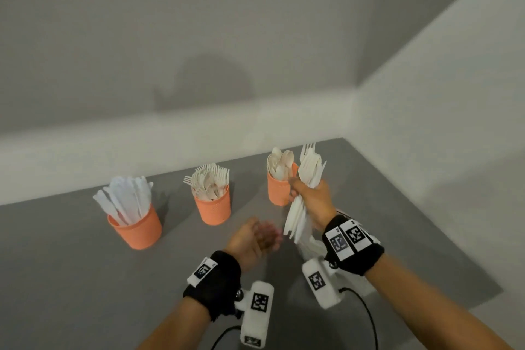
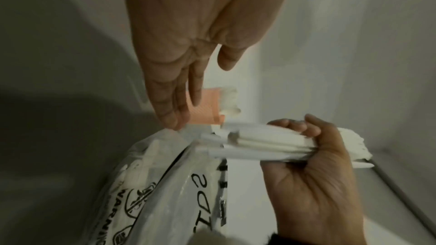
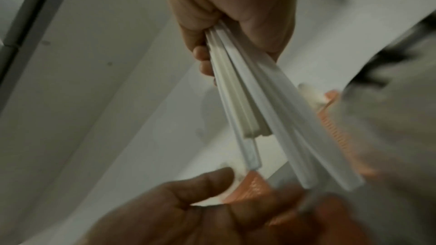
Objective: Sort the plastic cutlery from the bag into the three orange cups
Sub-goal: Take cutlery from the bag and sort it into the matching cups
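Step in hand: right hand [image 1: 312, 199] fisted round a mixed cutlery bundle [image 1: 308, 179] beside the spoon cup [image 1: 279, 189]; left hand [image 1: 252, 239] empty, fingers relaxed; next, likely single out one type.

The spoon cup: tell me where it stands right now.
In the head view the spoon cup stands rightmost of the three orange cups on the grey table, right of the fork cup, just behind the right hand gripping a cutlery bundle.

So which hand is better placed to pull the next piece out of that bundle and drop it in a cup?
Probably the left hand: it's open, empty and beside the handle ends, while the right hand grips the bundle.
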`<state>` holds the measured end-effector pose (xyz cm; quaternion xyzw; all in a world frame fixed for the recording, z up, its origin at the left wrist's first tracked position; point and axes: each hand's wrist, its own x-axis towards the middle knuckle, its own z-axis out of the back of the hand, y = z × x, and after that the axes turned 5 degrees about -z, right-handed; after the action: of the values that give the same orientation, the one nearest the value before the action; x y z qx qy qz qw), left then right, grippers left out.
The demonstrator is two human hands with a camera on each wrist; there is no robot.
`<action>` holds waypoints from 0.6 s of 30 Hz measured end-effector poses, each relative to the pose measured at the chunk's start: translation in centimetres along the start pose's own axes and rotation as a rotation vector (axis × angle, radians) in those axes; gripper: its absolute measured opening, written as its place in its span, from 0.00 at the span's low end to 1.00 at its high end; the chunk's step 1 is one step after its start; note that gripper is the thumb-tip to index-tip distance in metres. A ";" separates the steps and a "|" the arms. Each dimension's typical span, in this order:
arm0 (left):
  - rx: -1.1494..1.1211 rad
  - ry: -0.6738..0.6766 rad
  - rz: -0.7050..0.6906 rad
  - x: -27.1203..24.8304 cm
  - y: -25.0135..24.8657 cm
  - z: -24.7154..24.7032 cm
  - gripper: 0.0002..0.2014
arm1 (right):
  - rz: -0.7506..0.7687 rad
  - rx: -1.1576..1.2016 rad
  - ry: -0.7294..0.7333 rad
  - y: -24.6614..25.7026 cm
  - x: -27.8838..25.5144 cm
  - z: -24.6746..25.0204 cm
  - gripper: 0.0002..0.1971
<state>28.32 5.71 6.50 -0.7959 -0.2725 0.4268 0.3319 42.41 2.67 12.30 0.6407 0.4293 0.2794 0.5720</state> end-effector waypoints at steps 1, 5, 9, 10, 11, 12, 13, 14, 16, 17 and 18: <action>-0.052 -0.003 0.055 -0.6 0.0 0.6 0.23 | -0.003 0.010 0.021 -0.4 0.0 -1.4 0.05; -0.288 -0.026 0.042 -2.5 -0.8 2.2 0.27 | 0.008 0.002 0.114 -1.9 -0.6 -6.8 0.12; -0.391 -0.069 -0.060 -3.5 -2.2 3.7 0.22 | -0.046 0.002 0.133 -4.3 -2.2 -10.4 0.06; -0.381 -0.076 -0.061 -3.9 -2.4 4.1 0.22 | -0.081 0.013 0.117 -5.0 -2.4 -10.9 0.06; -0.339 -0.079 -0.053 -4.3 -2.4 4.5 0.24 | -0.106 0.024 0.111 -5.5 -2.6 -11.4 0.06; -0.273 -0.074 -0.048 -4.7 -2.5 4.9 0.25 | -0.130 0.024 0.115 -6.0 -2.5 -11.7 0.08; -0.174 -0.077 -0.055 -5.1 -2.5 5.4 0.26 | -0.138 0.004 0.129 -6.1 -2.6 -11.9 0.08; -0.066 -0.096 -0.085 -5.4 -2.5 5.9 0.25 | -0.123 -0.056 0.135 -6.4 -2.5 -12.1 0.08; 0.115 -0.135 -0.203 -5.8 -2.8 6.9 0.20 | -0.031 -0.232 0.138 -7.4 -2.1 -12.3 0.07; 0.189 -0.144 -0.262 -6.0 -3.0 7.3 0.22 | 0.024 -0.312 0.169 -7.8 -2.1 -12.4 0.09; 0.254 -0.143 -0.306 -6.2 -3.3 7.5 0.30 | 0.069 -0.411 0.212 -8.2 -2.2 -12.5 0.15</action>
<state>18.37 5.58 8.96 -0.6646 -0.3568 0.4580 0.4703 28.87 6.74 6.98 0.4920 0.3987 0.4461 0.6324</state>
